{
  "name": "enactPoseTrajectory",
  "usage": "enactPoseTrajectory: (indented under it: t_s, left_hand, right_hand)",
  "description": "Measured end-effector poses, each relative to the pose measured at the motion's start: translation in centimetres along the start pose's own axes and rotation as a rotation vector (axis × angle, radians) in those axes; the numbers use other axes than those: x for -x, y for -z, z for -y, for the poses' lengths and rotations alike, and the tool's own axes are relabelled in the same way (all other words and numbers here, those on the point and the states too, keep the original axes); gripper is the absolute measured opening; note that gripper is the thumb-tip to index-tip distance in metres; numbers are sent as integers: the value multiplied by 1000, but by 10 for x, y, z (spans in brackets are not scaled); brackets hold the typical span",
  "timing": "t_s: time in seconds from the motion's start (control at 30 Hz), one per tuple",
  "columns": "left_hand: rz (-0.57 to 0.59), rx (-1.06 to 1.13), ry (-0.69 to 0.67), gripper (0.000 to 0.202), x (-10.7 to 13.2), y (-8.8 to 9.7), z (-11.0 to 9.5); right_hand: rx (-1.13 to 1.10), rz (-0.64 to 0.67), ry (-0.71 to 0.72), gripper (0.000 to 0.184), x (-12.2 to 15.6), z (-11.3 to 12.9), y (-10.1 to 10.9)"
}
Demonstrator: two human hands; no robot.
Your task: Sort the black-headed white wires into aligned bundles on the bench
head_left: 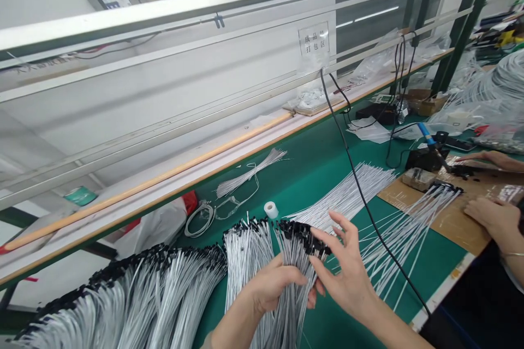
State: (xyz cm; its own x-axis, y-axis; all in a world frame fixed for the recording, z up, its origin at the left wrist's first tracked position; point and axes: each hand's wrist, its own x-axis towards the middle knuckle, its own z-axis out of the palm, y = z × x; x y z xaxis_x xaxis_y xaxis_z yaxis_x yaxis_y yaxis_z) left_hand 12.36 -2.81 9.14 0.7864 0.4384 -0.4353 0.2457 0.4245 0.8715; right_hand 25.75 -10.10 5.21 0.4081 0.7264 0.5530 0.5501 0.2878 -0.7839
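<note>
Your left hand (270, 286) is closed around a bundle of wires (291, 262), with the fingers wrapped about its middle. The bundle stands tilted away from you, low on the green table (311, 169), near its front edge. Its black plugs (305, 232) point away from you.

Your right hand (347, 272) is open, with the fingers spread apart. Its fingertips lie against the black plugs at the right side of the bundle. It clamps nothing.

A second bundle (243, 251) lies just left of the held one, touching it. A large heap of wires (164, 294) fans out further left. A small roll of white tape (271, 209) stands just behind the two bundles. Loose wires (347, 193) are spread flat to the right rear of the held bundle. A black cable (356, 174) runs across them towards the near right edge of the table.

At the far right, the two hands of another person (495, 218) rest on a brown cardboard sheet (454, 223), well apart from your own.
</note>
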Motion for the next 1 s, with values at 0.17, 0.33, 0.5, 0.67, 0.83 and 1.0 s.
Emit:
enactPoseTrajectory:
  t_s: [0.17,0.33,0.5,0.67,0.83,1.0]
  left_hand:
    - [-48,-37,25,11,-3,5,6]
    - [-56,-38,24,16,-4,6,8]
    - [-66,-60,23,12,-5,7,9]
    - [-38,-75,-39,13,-7,4,7]
    - [-56,-59,-55,13,-10,4,8]
    - [-84,-26,-28,13,-10,7,8]
  right_hand:
    - [361,20,187,22,-2,1,0]
    - [456,143,222,19,-11,7,6]
    - [404,228,174,14,-20,8,14]
    - [350,248,119,10,-21,4,13]
    - [267,244,31,12,-24,0,7]
    - [174,273,-24,9,-28,-8,5]
